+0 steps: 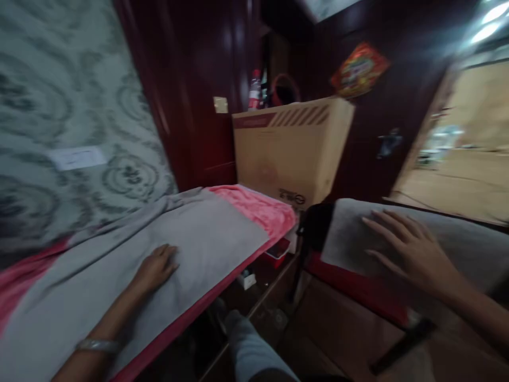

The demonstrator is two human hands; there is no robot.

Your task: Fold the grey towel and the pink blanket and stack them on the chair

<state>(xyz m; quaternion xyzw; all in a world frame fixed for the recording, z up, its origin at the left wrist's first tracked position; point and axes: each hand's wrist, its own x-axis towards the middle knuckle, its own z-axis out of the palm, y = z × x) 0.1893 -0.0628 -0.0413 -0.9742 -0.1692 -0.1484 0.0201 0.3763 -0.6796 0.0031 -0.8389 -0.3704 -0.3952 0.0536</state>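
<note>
A grey cloth (207, 228) is spread over a surface on the left, with a pink cloth (254, 204) showing from under it. My left hand (156, 268) rests palm down on the grey cloth, fingers slightly bent, thumb apart, gripping nothing. On the right, a second grey cloth (457, 233) hangs over the back of a chair with a red seat (358, 284). Over this cloth my right hand (413, 249) is spread with fingers apart, a little blurred; whether it touches the fabric I cannot tell.
A large cardboard box (282, 148) stands beyond the pink cloth, with a red-capped bottle (255, 90) on or behind it. A small white box (248, 280) lies low between bed and chair. My leg (254, 345) shows below. A dark door (374, 122) stands at the back.
</note>
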